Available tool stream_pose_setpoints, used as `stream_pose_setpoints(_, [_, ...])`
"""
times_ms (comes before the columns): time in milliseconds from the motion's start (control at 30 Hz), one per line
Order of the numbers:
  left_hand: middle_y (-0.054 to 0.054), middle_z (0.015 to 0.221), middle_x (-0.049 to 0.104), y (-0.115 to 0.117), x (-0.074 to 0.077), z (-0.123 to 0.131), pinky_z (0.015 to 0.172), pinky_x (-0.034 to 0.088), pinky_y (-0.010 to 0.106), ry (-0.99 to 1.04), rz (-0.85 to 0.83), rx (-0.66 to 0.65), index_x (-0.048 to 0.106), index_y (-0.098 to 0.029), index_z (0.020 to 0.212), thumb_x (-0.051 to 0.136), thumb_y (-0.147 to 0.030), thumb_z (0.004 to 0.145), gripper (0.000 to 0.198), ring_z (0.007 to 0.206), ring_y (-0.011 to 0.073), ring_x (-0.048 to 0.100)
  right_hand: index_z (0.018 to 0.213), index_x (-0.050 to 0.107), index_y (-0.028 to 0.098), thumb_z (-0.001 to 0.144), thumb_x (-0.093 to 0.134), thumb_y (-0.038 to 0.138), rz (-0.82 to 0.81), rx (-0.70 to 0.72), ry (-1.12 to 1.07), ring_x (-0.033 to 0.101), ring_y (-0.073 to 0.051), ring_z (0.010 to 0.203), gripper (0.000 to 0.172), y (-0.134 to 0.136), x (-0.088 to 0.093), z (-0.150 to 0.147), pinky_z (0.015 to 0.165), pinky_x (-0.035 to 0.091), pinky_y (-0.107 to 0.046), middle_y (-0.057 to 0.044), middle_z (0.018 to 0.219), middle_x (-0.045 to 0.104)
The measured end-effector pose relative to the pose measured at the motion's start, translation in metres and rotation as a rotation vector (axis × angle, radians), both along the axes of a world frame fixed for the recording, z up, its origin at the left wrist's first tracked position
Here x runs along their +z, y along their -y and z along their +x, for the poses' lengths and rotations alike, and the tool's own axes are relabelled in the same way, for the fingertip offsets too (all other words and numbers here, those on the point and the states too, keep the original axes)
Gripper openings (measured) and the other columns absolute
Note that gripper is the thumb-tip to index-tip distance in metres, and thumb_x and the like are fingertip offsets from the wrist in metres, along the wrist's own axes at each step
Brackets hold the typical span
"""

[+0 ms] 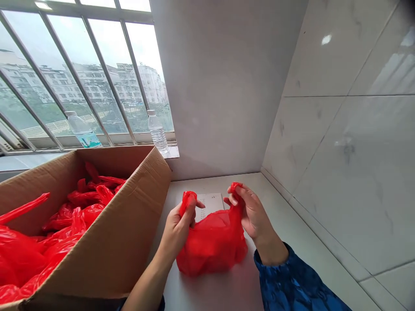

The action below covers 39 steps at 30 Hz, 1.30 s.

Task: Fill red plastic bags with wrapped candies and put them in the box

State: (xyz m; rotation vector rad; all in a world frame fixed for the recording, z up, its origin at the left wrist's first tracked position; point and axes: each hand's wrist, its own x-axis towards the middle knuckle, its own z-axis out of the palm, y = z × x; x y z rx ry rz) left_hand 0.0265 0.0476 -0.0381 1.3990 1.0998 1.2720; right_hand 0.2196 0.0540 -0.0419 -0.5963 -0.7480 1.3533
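Observation:
A red plastic bag (212,246) hangs between my two hands, just over or touching the white surface; I cannot tell which. My left hand (180,220) is closed around one of its handles. The other handle is pinched in the raised fingers of my right hand (249,209). The bag bulges with something inside, but its contents are hidden by the red film. Behind the bag, a white sheet or card (210,201) with small printing lies partly covered.
A large open cardboard box (129,229) at the left holds several red plastic bags (81,216). Two clear bottles, one with a blue label (84,131) and one plain (158,134), stand on the sill by the barred window. A tiled wall (356,172) bounds the right side.

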Motion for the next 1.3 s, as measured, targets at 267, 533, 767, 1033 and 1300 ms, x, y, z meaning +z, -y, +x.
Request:
stream_pose_setpoints(267, [-0.006, 0.059, 0.027, 0.006, -0.002, 0.01, 0.046, 0.015, 0.025, 0.161, -0.147, -0.111, 0.046, -0.021, 0.068, 0.045, -0.081, 0.086, 0.062, 0.051, 0.0102, 0.017, 0.099, 0.064, 0.025, 0.094, 0.052, 0.046, -0.049, 0.016, 0.169, 0.025, -0.01, 0.047, 0.025, 0.0, -0.013, -0.007, 0.063, 0.055, -0.029, 0.01, 0.057, 0.028])
stream_pose_setpoints(533, [-0.007, 0.06, 0.033, 0.013, -0.002, 0.019, 0.047, 0.024, 0.019, 0.258, -0.153, -0.194, 0.051, -0.018, 0.072, 0.068, -0.055, 0.088, 0.044, 0.052, 0.0073, 0.023, 0.161, 0.014, 0.035, 0.084, 0.073, 0.042, 0.142, 0.091, 0.737, 0.063, -0.02, 0.1, 0.097, 0.016, -0.01, -0.021, 0.092, 0.055, -0.038, -0.011, 0.14, 0.05])
stream_pose_setpoints(767, [-0.006, 0.057, 0.037, 0.009, -0.009, 0.019, 0.047, 0.022, 0.022, 0.096, -0.175, -0.294, 0.054, -0.017, 0.07, 0.067, -0.06, 0.087, 0.048, 0.052, 0.0078, 0.027, 0.144, 0.057, 0.028, 0.103, 0.044, 0.054, 0.292, 0.059, 0.879, 0.061, -0.02, 0.103, 0.05, 0.018, -0.01, -0.032, 0.1, 0.049, -0.034, -0.006, 0.109, 0.059])
stream_pose_setpoints(1033, [-0.005, 0.069, 0.051, 0.013, -0.005, 0.019, 0.057, 0.035, 0.021, 0.095, -0.162, -0.384, 0.057, -0.019, 0.096, 0.068, -0.048, 0.091, 0.031, 0.059, 0.0091, 0.041, 0.103, 0.076, 0.021, 0.098, 0.05, 0.062, 0.073, 0.037, 0.458, 0.051, -0.013, 0.058, 0.049, 0.008, -0.016, -0.032, 0.057, 0.044, -0.026, -0.002, 0.08, 0.066])
stream_pose_setpoints(1300, [-0.005, 0.069, 0.053, 0.009, -0.01, 0.016, 0.062, 0.038, 0.019, 0.388, -0.34, -0.308, 0.05, -0.021, 0.096, 0.058, -0.048, 0.098, 0.028, 0.063, 0.0087, 0.047, 0.101, 0.072, 0.02, 0.1, 0.055, 0.054, 0.139, 0.246, 0.421, 0.05, -0.01, 0.06, 0.038, 0.004, -0.014, -0.015, 0.063, 0.043, -0.024, 0.004, 0.064, 0.053])
